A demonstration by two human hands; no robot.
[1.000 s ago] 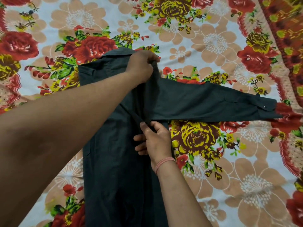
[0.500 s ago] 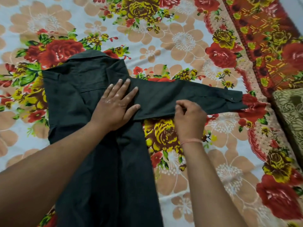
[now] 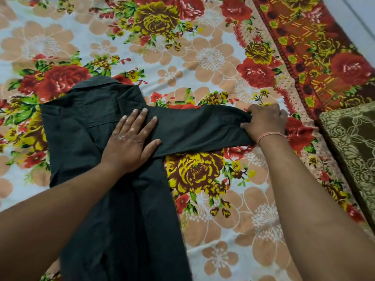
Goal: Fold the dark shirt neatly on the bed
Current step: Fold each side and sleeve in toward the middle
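Note:
The dark shirt (image 3: 81,122) lies on the flowered bed sheet (image 3: 203,57), collar at the far end, body running toward me. Its one sleeve (image 3: 194,128) stretches out to the right across the sheet. My left hand (image 3: 132,142) presses flat, fingers spread, on the shirt where the sleeve meets the body. My right hand (image 3: 263,122) grips the far end of the sleeve, fingers curled round the cloth; the cuff is hidden under it.
A brown-and-cream patterned cushion or blanket (image 3: 353,142) lies at the right edge of the bed. The sheet's red patterned border (image 3: 300,47) runs along the far right. Open flowered sheet stretches beyond the collar and below the sleeve.
My right hand has slid from the sleeve's middle out to its cuff end and taken hold of it. The left hand stays pressed flat at the sleeve's root.

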